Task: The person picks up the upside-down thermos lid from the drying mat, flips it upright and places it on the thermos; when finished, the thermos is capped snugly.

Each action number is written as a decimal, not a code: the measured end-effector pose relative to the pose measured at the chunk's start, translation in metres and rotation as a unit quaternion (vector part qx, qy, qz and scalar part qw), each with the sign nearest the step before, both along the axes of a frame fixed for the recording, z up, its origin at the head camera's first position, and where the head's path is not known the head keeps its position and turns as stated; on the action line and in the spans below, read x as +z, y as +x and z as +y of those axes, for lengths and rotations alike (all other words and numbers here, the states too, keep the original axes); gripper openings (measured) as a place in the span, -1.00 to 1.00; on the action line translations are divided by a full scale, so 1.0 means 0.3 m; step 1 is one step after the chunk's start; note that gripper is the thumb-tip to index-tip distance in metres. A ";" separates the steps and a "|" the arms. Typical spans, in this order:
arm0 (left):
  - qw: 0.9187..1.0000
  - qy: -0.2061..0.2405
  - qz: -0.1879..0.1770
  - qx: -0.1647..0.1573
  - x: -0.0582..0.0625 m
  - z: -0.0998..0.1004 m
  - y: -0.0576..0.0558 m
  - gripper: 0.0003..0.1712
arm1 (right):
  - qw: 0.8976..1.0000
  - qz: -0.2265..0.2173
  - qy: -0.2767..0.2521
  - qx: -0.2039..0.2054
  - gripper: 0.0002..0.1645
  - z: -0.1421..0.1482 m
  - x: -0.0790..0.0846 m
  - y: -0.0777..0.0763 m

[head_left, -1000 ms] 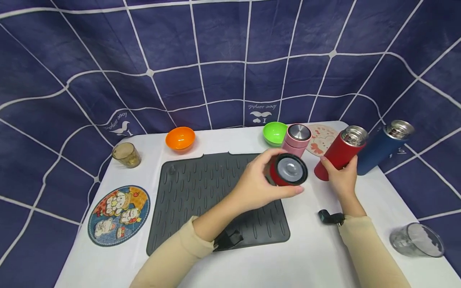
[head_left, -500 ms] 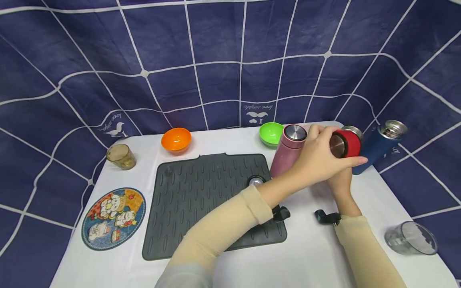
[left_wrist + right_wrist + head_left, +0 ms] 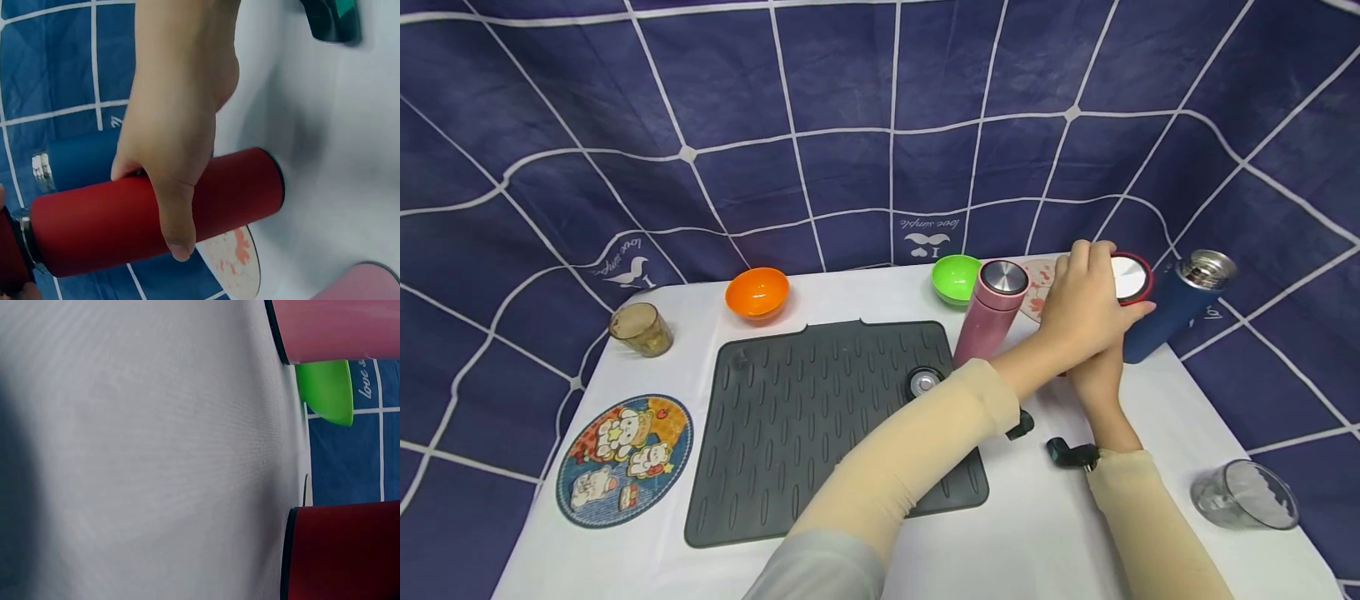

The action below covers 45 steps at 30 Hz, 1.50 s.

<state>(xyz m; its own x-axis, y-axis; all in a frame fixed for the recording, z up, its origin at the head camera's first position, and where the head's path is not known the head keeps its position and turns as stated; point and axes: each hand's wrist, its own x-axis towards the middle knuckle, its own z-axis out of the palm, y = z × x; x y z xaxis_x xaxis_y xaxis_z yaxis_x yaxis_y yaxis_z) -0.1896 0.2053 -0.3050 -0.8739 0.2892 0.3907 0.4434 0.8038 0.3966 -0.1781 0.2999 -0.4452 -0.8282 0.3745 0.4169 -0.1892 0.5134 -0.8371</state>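
Note:
In the head view my left hand [image 3: 1081, 302] holds the red lid [image 3: 1131, 278], its shiny top facing up, over the top of the red thermos flask. My right hand [image 3: 175, 144], seen in the left wrist view, grips the body of the red flask [image 3: 237, 187]. A steel neck shows between body and lid there; whether the lid is seated I cannot tell. Left fingertips [image 3: 30, 291] show at that view's edge. The right wrist view catches just the base of the flask. From above, the left hand hides most of the flask and of the right hand.
A blue flask [image 3: 1180, 304] with its mouth uncovered stands to the right, a pink flask [image 3: 988, 317] to the left. A black-and-silver lid [image 3: 922, 381] lies on the grey mat [image 3: 790, 433]. Green bowl [image 3: 956, 279] behind; clear glass [image 3: 1243, 496] at right.
My left hand has carried the red lid rightward to the red flask, turned its top upward and lowered it over the mouth. My right hand has kept its grip on the flask.

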 end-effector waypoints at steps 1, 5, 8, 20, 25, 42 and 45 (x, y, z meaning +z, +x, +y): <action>1.000 0.001 0.003 0.002 0.000 0.004 -0.004 -0.03 | 1.000 0.005 -0.008 0.006 -0.37 -0.006 0.010 0.007; 1.000 0.020 0.009 0.001 -0.001 0.010 -0.024 0.00 | 1.000 -0.014 -0.026 0.000 -0.33 -0.012 0.008 0.015; 0.999 0.049 -0.004 -0.007 -0.005 0.008 -0.036 0.00 | 0.998 -0.054 -0.024 -0.027 -0.33 0.001 -0.026 0.004; 0.990 0.126 -0.029 -0.062 -0.037 0.003 -0.037 -0.15 | 0.998 -0.056 -0.037 -0.019 -0.24 0.001 -0.020 0.008; 0.986 0.145 -0.044 -0.072 -0.033 0.011 -0.043 -0.15 | 0.997 -0.065 -0.030 -0.024 -0.28 0.004 -0.021 0.009; 0.982 0.163 -0.070 -0.062 -0.070 0.031 -0.061 -0.12 | 0.997 -0.063 -0.037 -0.014 -0.25 0.007 -0.037 0.002; 0.976 0.175 -0.100 -0.086 -0.075 0.020 -0.068 -0.12 | 0.997 -0.063 -0.032 -0.021 -0.25 0.006 -0.031 0.003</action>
<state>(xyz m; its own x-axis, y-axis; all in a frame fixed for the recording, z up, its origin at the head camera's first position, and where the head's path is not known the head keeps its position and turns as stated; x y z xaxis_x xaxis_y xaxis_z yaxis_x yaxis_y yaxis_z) -0.2101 0.2113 -0.3274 -0.8931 0.3168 0.3192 0.4454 0.5242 0.7258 -0.1773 0.3017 -0.4544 -0.8558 0.4320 0.2846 -0.0598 0.4638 -0.8839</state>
